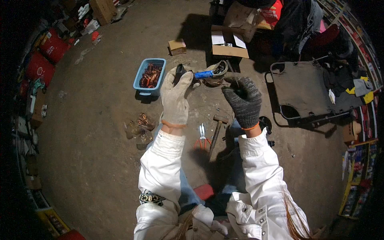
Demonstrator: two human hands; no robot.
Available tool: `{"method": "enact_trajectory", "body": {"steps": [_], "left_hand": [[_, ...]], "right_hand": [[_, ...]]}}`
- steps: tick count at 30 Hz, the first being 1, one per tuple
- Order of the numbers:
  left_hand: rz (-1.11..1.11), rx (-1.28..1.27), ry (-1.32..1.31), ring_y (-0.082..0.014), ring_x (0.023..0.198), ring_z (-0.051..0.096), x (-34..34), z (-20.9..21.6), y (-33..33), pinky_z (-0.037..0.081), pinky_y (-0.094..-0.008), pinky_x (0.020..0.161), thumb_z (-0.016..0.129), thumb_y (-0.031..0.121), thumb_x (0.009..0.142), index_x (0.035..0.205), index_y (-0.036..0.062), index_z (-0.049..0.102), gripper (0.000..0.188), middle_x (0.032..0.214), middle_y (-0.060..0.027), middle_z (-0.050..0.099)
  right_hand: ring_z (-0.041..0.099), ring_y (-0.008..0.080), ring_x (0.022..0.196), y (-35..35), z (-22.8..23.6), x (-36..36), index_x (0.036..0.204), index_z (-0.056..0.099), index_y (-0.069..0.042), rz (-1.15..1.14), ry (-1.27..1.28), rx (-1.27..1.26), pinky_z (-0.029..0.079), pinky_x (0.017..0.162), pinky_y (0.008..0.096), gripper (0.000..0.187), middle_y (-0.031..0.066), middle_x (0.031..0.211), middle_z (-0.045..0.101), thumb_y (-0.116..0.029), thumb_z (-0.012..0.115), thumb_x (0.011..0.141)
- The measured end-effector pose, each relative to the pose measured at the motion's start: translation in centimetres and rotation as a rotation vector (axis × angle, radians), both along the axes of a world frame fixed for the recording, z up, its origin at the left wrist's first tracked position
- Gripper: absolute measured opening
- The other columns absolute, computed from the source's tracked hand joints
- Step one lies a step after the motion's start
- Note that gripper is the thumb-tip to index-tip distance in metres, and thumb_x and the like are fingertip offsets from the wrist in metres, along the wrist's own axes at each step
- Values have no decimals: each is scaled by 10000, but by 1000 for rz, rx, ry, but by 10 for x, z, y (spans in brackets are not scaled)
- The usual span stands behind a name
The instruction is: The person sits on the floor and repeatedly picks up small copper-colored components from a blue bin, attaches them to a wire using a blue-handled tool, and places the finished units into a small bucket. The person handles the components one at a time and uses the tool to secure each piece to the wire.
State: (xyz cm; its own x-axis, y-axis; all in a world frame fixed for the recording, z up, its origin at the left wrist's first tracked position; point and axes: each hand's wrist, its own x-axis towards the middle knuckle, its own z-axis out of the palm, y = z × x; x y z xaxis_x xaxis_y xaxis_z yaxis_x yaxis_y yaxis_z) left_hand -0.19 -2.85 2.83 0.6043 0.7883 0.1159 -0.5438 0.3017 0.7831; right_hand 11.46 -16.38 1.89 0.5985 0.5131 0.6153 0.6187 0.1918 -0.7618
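My left hand [175, 102], in a pale knitted glove, is closed around a dark object [179, 74] with a blue cylindrical part [204, 75] that points right; its kind is not clear. To the right, my right hand [243, 98] wears a dark grey glove, its fingers curled in a pinch. A thin strand seems to be at its fingertips, too fine to make out. Below the hands, pliers [203, 138] with orange handles lie on the floor beside a hammer [217, 134]. Behind the blue part stands a round container [216, 80] with metal bits.
A light blue basin [139, 82] holds copper-coloured scrap. Clear bags with coppery bits [140, 126] lie left of my arm. An open cardboard box [230, 51] and a small carton [177, 47] stand farther off. A folding seat [298, 90] is at right, red sacks [55, 45] at left.
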Motion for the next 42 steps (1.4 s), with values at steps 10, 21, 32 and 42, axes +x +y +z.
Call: {"method": "enact_trajectory", "body": {"steps": [10, 21, 32, 42], "left_hand": [[-20, -41, -5, -115, 807, 602, 3, -7, 1, 544, -240, 690, 643, 118, 872, 1044, 17, 565, 214, 916, -37, 591], [95, -130, 20, -143, 778, 606, -2, -13, 12, 550, -244, 705, 630, 211, 890, 1035, 37, 564, 237, 912, -56, 572], [70, -17, 84, -106, 799, 592, -5, -5, 7, 522, -185, 670, 634, 289, 887, 1078, 47, 562, 316, 944, -48, 552], [127, 132, 54, -136, 859, 582, 3, -27, 10, 525, -241, 758, 595, 232, 915, 1070, 45, 586, 243, 959, -57, 577]], "right_hand": [[617, 173, 692, 2, 2, -9, 885, 658, -27, -161, -210, -7, 496, 619, 271, 140, 85, 813, 643, -28, 722, 761], [480, 60, 537, -6, 4, -2, 945, 640, -40, 80, 614, 35, 364, 461, 200, 165, -2, 672, 579, -181, 650, 860], [520, 84, 567, -6, 9, -7, 1009, 649, -13, 206, 622, -101, 401, 502, 215, 244, 46, 744, 653, -176, 641, 827], [628, 124, 795, -1, 10, -11, 962, 687, -34, 72, 428, 11, 517, 701, 255, 218, 88, 858, 684, -119, 731, 767]]}}
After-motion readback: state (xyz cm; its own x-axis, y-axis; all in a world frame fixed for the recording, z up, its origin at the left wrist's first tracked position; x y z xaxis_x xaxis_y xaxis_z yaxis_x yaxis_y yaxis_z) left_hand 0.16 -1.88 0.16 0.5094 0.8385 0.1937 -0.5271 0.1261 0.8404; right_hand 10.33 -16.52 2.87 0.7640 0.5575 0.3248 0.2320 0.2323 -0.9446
